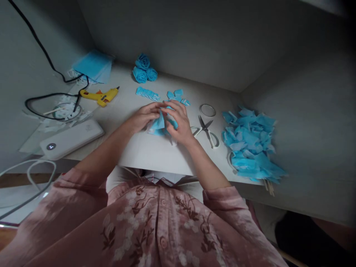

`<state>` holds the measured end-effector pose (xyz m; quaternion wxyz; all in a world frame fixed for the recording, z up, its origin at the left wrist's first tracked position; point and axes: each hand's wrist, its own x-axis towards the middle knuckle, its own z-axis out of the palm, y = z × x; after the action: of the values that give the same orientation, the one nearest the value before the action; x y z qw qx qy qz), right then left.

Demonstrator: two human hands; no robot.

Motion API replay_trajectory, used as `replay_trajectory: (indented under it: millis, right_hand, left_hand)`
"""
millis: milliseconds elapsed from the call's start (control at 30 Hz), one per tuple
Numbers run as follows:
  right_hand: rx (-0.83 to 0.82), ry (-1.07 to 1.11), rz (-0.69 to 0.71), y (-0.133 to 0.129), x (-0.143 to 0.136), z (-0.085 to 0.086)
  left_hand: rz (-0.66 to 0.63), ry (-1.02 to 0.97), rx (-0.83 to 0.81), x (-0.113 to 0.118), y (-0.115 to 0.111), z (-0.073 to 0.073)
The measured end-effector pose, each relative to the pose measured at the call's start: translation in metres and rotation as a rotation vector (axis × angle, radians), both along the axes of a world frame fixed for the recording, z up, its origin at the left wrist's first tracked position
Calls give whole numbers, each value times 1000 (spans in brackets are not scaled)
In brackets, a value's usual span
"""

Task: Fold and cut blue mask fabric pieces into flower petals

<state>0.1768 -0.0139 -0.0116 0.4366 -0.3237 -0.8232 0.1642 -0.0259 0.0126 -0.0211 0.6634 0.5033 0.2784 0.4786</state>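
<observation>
My left hand (145,116) and my right hand (178,124) meet above the middle of the table. Between them is a thin blue fabric-like piece (158,124), with a pale edge lying on the tabletop below. The fingers of my left hand are closed on its upper part. My right hand curls over its other side, the fingertips partly hiding it. Just beyond my hands lie a pleated blue strip (147,93) and several small cut blue pieces (175,95). Scissors (205,129) with white handles rest, blades parted, right of my right hand.
Three blue rosettes (144,69) stand at the back. To the left are a yellow glue gun (101,96), a white power bank (72,139), white scraps (65,111) and a blue stack (94,66). At right are a metal ring (207,110) and blue flowers on sticks (251,142).
</observation>
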Motion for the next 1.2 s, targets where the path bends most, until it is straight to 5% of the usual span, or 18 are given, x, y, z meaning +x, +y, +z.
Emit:
replay_trajectory:
  millis: [200,467,733,1000,1200]
  right_hand:
    - [-41,-37,14,-3,0,2]
    - [20,1,-40,3,6,-2]
    - [-255,18,224,-1,2,2]
    - [-284,218,-179,16,21,-10]
    - [-290,187,-243,25,30,-17]
  left_hand:
    - [-15,14,11,-1,-1,-2]
    - [69,-162,-109,-9,0,21]
    - [318,-58,-175,-14,12,11]
    - [463,-53,-134,-9,8,17]
    - [453,-1,-77,-6,3,19]
